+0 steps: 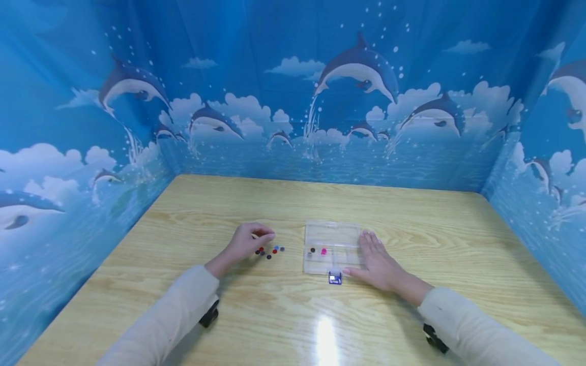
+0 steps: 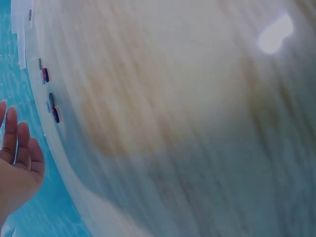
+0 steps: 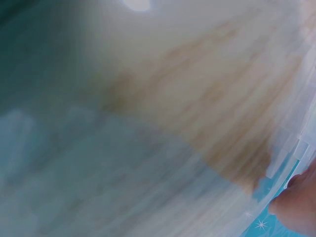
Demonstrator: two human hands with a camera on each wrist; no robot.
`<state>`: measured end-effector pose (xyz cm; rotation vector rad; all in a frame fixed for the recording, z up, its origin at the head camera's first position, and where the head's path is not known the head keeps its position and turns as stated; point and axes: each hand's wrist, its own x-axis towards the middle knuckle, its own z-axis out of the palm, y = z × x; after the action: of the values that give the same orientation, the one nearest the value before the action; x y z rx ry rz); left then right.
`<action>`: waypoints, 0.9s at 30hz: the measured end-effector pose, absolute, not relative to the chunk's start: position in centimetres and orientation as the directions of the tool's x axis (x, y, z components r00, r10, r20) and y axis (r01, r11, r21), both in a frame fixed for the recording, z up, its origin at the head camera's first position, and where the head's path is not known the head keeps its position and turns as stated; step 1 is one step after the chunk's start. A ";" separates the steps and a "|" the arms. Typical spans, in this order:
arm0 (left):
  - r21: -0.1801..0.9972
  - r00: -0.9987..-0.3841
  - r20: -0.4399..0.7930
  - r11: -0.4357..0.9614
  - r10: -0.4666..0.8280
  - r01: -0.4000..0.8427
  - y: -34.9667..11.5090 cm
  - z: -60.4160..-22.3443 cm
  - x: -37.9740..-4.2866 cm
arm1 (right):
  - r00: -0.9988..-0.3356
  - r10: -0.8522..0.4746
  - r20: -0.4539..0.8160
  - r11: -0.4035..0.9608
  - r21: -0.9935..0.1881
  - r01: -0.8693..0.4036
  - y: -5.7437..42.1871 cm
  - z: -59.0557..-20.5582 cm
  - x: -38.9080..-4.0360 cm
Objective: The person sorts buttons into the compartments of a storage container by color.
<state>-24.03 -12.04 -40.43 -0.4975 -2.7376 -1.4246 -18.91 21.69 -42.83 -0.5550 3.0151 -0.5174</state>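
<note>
Over a loose group of small red, blue and dark round pieces (image 1: 268, 256) on the table, my left hand (image 1: 251, 240) hovers with thumb and index fingertips close together. Whether a piece sits between those fingertips I cannot tell. In the left wrist view, the other fingers (image 2: 11, 138) are extended. A clear plastic compartment box (image 1: 332, 235) lies with its lid folded back. Inside its left part are a dark round piece (image 1: 313, 250) and a pink piece (image 1: 323, 251). My right hand (image 1: 380, 263) rests on the box's right side, fingers straight, thumb by the front edge.
A blue-and-white label or tab (image 1: 335, 278) is at the box's front edge. The wooden table (image 1: 256, 325) ends at a blue dolphin-print curtain (image 1: 284, 91) behind and at both sides. Dark wrist straps (image 1: 209, 314) show on both sleeves.
</note>
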 end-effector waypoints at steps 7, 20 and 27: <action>0.787 -0.947 0.151 0.545 0.284 0.288 -12.8 -40.9 -24.2 | -0.936 -0.352 0.032 0.879 -0.331 -0.342 21.7 -42.8 -19.0; 0.748 -0.935 0.123 0.589 0.332 0.307 -14.1 -41.1 -24.2 | -0.936 -0.352 0.020 0.881 -0.330 -0.339 21.7 -42.7 -18.9; 0.677 -0.928 0.136 0.651 0.348 0.343 -14.2 -41.3 -24.1 | -0.936 -0.351 0.018 0.881 -0.331 -0.337 21.5 -42.5 -18.8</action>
<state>-24.12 -14.22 -41.25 -0.5986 -2.8597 -1.1702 -18.78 21.54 -42.55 -0.5503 3.0059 -0.5169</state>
